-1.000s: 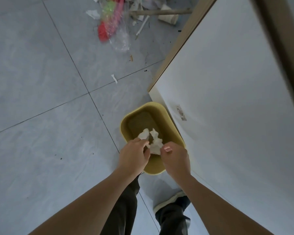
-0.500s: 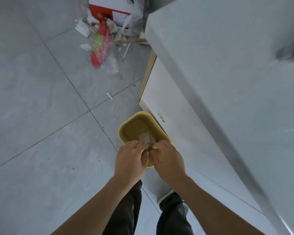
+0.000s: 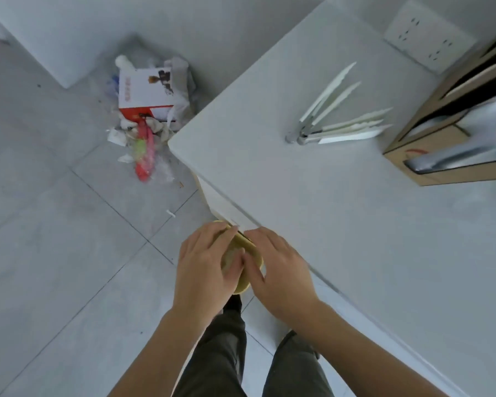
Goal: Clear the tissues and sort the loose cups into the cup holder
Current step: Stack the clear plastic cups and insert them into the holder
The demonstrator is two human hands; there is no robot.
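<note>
Both my hands hover palm down over a yellow bin (image 3: 255, 255) that stands on the floor against the white counter. My left hand (image 3: 202, 270) covers the bin's left side and my right hand (image 3: 279, 272) its right side, fingertips nearly touching. Fingers on both are stretched out and hold nothing. Only a narrow strip of the bin shows between them. A pale blur inside it may be the tissues; I cannot tell. No cups are in view.
The white counter (image 3: 341, 230) fills the right, with several white-tipped tongs (image 3: 335, 121) and a cardboard slotted box (image 3: 430, 133) at its far edge. A blurred metal piece (image 3: 455, 157) crosses the box. A litter pile with a red-and-white carton (image 3: 145, 93) lies on the grey floor.
The white tissues pinched between my fingers one second ago have left my hands. Both hands have opened flat over the bin. The view has tilted up, showing the counter top.
</note>
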